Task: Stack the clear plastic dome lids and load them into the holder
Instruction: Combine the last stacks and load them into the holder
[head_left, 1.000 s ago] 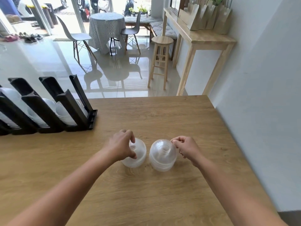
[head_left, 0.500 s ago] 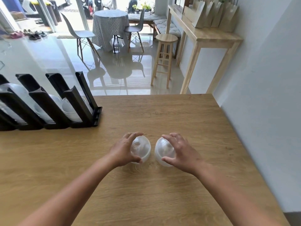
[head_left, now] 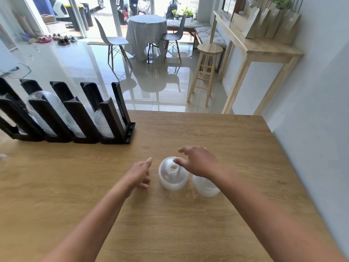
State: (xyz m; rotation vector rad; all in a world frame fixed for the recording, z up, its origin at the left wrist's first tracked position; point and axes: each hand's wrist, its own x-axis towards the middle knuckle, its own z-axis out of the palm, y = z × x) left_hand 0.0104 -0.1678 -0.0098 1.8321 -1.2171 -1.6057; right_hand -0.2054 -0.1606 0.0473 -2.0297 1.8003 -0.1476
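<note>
Two small stacks of clear plastic dome lids stand on the wooden table [head_left: 207, 224]. The left stack [head_left: 172, 174] shows its top hole; the right stack [head_left: 204, 188] is partly hidden under my right wrist. My right hand [head_left: 198, 160] hovers over the left stack, fingers spread, fingertips at its top. My left hand [head_left: 139, 173] is open just left of that stack, not touching it. The black slotted holder [head_left: 111, 118] stands at the table's back left with clear lids in several slots.
A grey wall runs along the table's right edge. Beyond the far table edge is a glossy floor with a wooden stool [head_left: 205, 72], a high side table [head_left: 264, 53], two chairs and a covered round table [head_left: 146, 33].
My left hand has let go of the left stack and pulled back to its left. My right hand has left the right stack and moved over the left one.
</note>
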